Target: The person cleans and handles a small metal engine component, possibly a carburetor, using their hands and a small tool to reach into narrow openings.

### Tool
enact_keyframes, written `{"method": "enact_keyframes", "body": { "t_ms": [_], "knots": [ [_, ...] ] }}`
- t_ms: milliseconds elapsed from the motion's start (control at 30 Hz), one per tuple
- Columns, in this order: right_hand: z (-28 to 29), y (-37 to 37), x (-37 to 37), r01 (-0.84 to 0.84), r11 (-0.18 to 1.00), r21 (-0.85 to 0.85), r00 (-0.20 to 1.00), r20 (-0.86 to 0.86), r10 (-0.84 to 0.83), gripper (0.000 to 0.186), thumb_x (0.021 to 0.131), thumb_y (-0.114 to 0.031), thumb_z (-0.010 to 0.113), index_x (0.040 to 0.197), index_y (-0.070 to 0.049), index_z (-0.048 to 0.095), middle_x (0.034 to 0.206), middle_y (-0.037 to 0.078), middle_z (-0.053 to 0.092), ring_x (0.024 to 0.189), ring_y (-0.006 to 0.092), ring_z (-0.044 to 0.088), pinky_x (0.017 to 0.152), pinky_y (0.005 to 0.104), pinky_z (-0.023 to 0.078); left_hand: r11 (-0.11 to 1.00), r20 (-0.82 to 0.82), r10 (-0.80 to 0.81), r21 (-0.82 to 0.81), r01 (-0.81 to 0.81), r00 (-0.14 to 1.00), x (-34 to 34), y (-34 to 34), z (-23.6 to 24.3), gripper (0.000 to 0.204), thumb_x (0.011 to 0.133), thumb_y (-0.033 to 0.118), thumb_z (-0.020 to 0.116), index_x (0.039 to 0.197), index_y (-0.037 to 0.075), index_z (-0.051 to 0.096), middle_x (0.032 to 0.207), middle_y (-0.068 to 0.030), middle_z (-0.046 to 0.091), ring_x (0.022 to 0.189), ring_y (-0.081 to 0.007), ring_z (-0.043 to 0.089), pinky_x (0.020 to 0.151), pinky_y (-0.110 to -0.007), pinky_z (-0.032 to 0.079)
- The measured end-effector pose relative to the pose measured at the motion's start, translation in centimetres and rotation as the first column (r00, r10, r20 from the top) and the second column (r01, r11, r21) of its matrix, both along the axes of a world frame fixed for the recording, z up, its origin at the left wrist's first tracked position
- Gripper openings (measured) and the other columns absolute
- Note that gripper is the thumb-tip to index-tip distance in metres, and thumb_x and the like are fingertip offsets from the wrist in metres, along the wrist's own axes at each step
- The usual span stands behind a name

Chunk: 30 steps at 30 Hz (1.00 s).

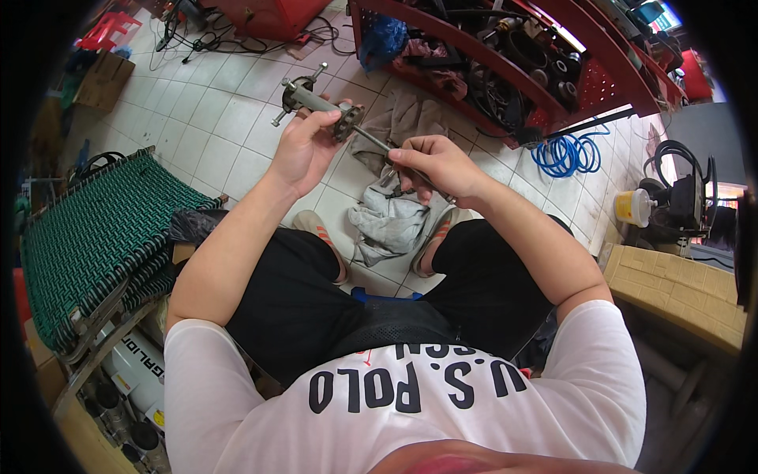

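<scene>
A metal tool is held up in front of me, over the tiled floor. It has a pale grey cylinder (313,100), a cross-piece with long bolts (298,88) at its far left end and a toothed disc (347,122) near my fingers. My left hand (304,150) is closed round the cylinder beside the disc. From the disc a thin metal rod (371,140) slants down to the right. Thumb and fingers of my right hand (430,163) are closed on that rod; the palm side is partly hidden. Grey cloths (391,221) lie below, between my feet.
A red metal cart (474,95) full of dark parts stands ahead. Coiled blue hose (564,154) lies right of it, near a white tub (634,207) and a cardboard box (679,292). At left is a green woven seat (118,229). Black cables (213,39) trail across the far floor.
</scene>
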State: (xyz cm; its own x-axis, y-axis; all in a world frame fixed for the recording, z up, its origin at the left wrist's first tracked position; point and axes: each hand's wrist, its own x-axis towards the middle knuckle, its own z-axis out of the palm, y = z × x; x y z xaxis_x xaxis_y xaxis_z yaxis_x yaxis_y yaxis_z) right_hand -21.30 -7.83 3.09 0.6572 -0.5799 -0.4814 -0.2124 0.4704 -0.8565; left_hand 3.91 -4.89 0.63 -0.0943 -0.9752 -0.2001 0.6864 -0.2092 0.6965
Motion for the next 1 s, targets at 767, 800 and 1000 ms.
{"method": "enact_keyframes", "body": {
  "t_ms": [767,800,1000],
  "knots": [
    [-0.5,-0.2,-0.2,-0.024,0.989,0.145,0.992,0.127,0.006,0.031,0.098,-0.033,0.068,0.093,-0.003,0.065,0.069,0.004,0.063,0.051,0.0078,0.054,0.046,0.0250,0.046,1.000,0.014,0.009,-0.009,-0.009,1.000,-0.4,0.2,0.8,0.040,0.093,0.006,0.061,0.129,0.007,0.044,0.130,-0.0146,0.055,0.131,-0.0307,0.054,0.113,-0.044,0.043],
    [-0.5,0.0,0.0,-0.005,0.997,0.076,0.995,0.098,-0.003,0.030,0.096,-0.031,0.071,0.091,-0.003,0.063,0.070,0.004,0.063,0.050,0.0078,0.054,0.046,0.0248,0.046,1.000,0.014,0.008,-0.008,-0.008,1.000,-0.4,0.2,0.8,0.040,0.093,0.006,0.061,0.129,0.007,0.044,0.130,-0.0146,0.055,0.131,-0.0307,0.054,0.113,-0.044,0.043],
    [-0.7,-0.3,-0.2,0.013,0.998,0.055,0.997,0.076,-0.018,0.031,0.091,-0.028,0.078,0.083,-0.005,0.058,0.071,0.003,0.061,0.049,0.0072,0.052,0.046,0.0243,0.046,1.000,0.001,0.000,-0.011,0.000,1.000,-0.5,0.3,0.7,0.041,0.093,0.005,0.061,0.130,0.007,0.043,0.130,-0.0145,0.055,0.133,-0.0311,0.053,0.114,-0.044,0.041]
  ]
}}
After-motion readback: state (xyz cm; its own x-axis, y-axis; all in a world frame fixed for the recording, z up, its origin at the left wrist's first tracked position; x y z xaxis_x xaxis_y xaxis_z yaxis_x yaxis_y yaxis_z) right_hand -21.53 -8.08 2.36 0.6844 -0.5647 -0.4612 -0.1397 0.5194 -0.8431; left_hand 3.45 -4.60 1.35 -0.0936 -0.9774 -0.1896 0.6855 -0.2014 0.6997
